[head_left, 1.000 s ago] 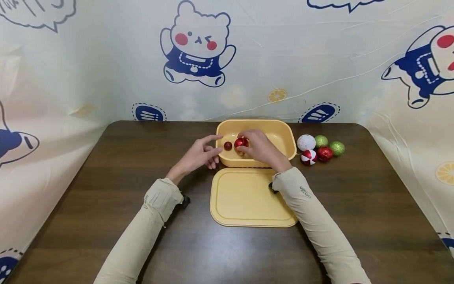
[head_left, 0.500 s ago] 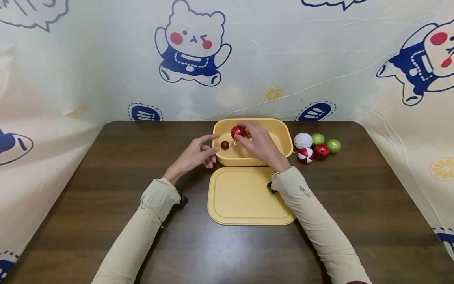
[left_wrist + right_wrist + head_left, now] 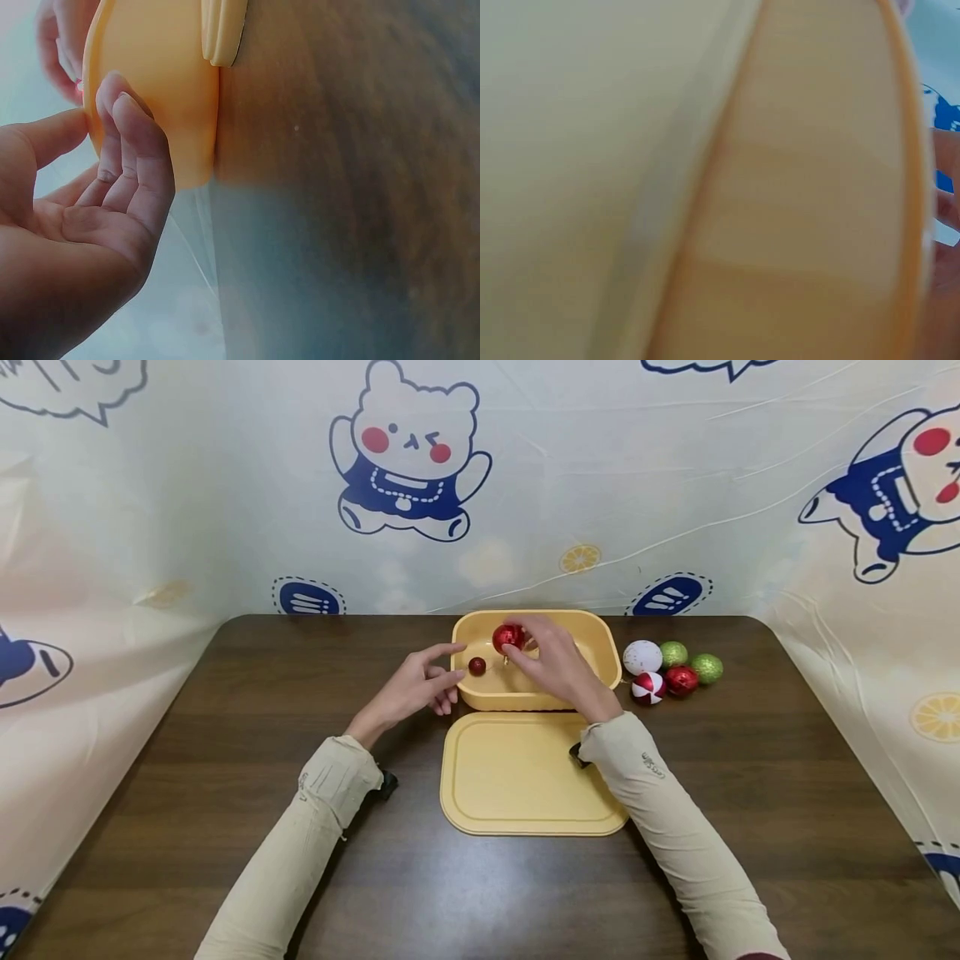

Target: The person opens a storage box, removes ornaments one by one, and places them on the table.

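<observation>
An open yellow box [image 3: 603, 639] stands at the middle back of the dark wooden table. My right hand [image 3: 525, 647] reaches over it and pinches a shiny red ball [image 3: 508, 637] above the inside. A small dark red ball [image 3: 477, 666] lies in the box's left end. My left hand [image 3: 450, 664] is beside the box's left wall, fingers loosely extended towards it and holding nothing. In the left wrist view the same hand [image 3: 112, 187] hovers by the yellow wall [image 3: 165, 90]. The right wrist view shows only blurred yellow plastic [image 3: 817, 187].
The box's yellow lid [image 3: 525, 777] lies flat in front of the box. To the right sit a white egg [image 3: 643, 657], two green balls [image 3: 706, 668], a red ball [image 3: 681, 680] and a red-and-white ball [image 3: 648, 687]. A printed cloth backs the table.
My right hand has lifted the shiny red ball from low in the box up and towards its back. The left hand stays by the box.
</observation>
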### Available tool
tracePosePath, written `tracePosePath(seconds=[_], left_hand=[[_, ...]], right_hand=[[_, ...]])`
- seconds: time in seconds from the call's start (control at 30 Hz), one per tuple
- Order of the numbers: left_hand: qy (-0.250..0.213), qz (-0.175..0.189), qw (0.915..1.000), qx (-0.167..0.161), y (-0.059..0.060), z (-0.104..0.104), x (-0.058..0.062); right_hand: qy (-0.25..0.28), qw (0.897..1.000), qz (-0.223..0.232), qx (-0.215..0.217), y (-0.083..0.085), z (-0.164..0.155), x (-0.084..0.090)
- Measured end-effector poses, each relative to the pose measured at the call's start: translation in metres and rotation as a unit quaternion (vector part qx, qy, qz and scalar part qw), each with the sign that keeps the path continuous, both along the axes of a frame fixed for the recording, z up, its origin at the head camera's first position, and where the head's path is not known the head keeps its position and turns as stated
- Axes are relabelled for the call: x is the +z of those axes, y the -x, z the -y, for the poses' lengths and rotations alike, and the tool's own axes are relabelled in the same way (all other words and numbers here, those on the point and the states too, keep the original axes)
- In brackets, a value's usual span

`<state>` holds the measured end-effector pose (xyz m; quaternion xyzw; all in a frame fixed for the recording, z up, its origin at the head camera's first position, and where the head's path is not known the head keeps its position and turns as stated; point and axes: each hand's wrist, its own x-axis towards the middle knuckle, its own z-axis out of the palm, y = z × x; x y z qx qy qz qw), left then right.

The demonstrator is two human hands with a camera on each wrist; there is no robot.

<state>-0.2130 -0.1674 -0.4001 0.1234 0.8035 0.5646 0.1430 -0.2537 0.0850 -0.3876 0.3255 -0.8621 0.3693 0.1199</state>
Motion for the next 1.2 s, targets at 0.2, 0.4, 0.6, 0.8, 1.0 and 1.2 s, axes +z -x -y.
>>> tracePosePath(seconds=[0.2, 0.4, 0.6, 0.8, 1.0, 1.2], left_hand=[[0.002, -0.001, 1.0, 0.003, 0.0, -0.001, -0.001], [0.004, -0.006, 1.0, 0.003, 0.0, 0.001, -0.001], [0.0, -0.006, 1.0, -0.001, -0.001, 0.001, -0.002], [-0.002, -0.004, 1.0, 0.001, -0.001, 0.001, -0.001], [0.002, -0.008, 1.0, -0.004, -0.001, 0.001, -0.001], [0.003, -0.01, 0.9999, -0.004, 0.0, 0.0, -0.001]], right_hand=[[0.013, 1.0, -0.016, 0.0, -0.008, -0.007, 0.014], [0.003, 1.0, -0.022, 0.002, -0.018, -0.019, 0.019], [-0.003, 0.999, -0.033, -0.003, -0.023, -0.032, 0.019], [-0.008, 1.0, -0.029, -0.006, -0.03, -0.042, 0.018], [-0.015, 0.999, -0.032, -0.026, -0.036, -0.054, 0.016], [-0.013, 0.999, -0.026, -0.034, -0.04, -0.066, 0.016]])
